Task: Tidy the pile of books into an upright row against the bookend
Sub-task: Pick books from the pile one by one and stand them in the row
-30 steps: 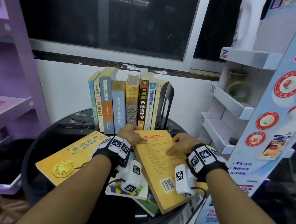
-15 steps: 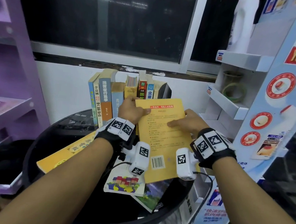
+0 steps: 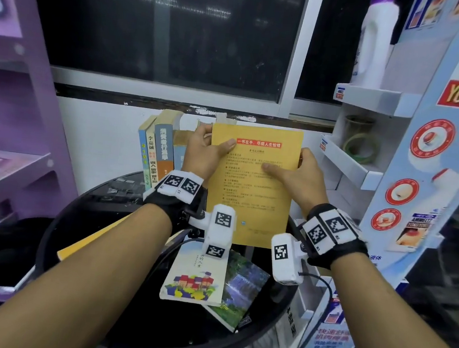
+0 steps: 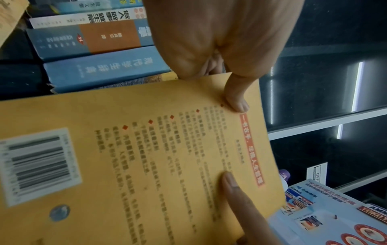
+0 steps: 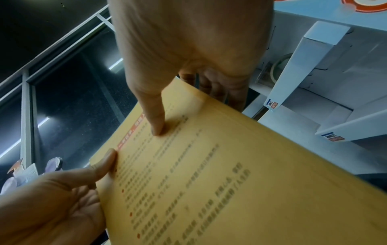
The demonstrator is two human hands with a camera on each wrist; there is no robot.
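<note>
I hold a large yellow book (image 3: pixel 252 181) upright in the air, back cover toward me, above the round black table (image 3: pixel 84 216). My left hand (image 3: pixel 205 152) grips its left edge with the thumb across the cover. My right hand (image 3: pixel 292 174) grips the right edge, thumb on the cover. The wrist views show the yellow book (image 4: pixel 146 157) (image 5: pixel 230 182) with thumbs in front and fingers behind. The upright row of books (image 3: pixel 158 147) stands behind it, partly hidden; the bookend is hidden.
On the table lie a white-covered book (image 3: pixel 196 277) over a green landscape book (image 3: pixel 242 290), and another yellow book (image 3: pixel 87 244) at left under my forearm. A purple shelf (image 3: pixel 11 124) stands left, a white display rack (image 3: pixel 366 136) right. A dark window is behind.
Both hands have lifted the yellow book off the pile and tipped it from flat to upright, raising it in front of the row of books.
</note>
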